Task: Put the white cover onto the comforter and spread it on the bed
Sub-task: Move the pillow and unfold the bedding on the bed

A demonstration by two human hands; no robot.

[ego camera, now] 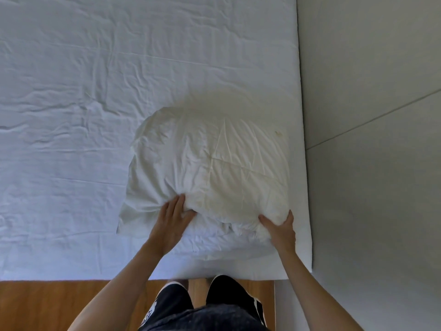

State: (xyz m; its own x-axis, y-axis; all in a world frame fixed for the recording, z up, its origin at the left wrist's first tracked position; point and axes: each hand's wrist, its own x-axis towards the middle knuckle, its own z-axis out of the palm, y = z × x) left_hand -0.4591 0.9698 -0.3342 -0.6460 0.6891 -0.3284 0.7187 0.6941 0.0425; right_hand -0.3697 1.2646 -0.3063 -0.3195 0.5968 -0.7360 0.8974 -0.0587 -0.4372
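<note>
A folded, puffy comforter (222, 168) lies on the bed (71, 91), near the bed's near-right corner, with its near edge just short of the bed's foot edge. Its cream top face shows stitched quilting lines and a small yellowish stain towards its far-right corner. Whether the white cover is part of this bundle cannot be told; a thinner, flatter white layer sticks out from under the comforter on its left side, and crumpled white cloth shows along its near edge between the 2 hands.

The left hand (170, 219) lies at the comforter's near-left corner, fingers nearly straight and pointing away from the person, fingertips pressed into the crease where the puffy bulk meets the flat layer; the thumb touches the bulge from the side. The right hand (280, 229) is at the comforter's near-right corner, thumb spread on top of the fabric and palm against the side. Its other fingers are hidden by the bundle, so its hold cannot be judged.

Beyond the comforter the bed's white sheet is wrinkled. Right of the comforter, past the bed's edge, runs a grey floor (370, 163); nearer than the comforter, a wooden bed frame (47, 302) and the person's dark shoes (226, 290) show.
</note>
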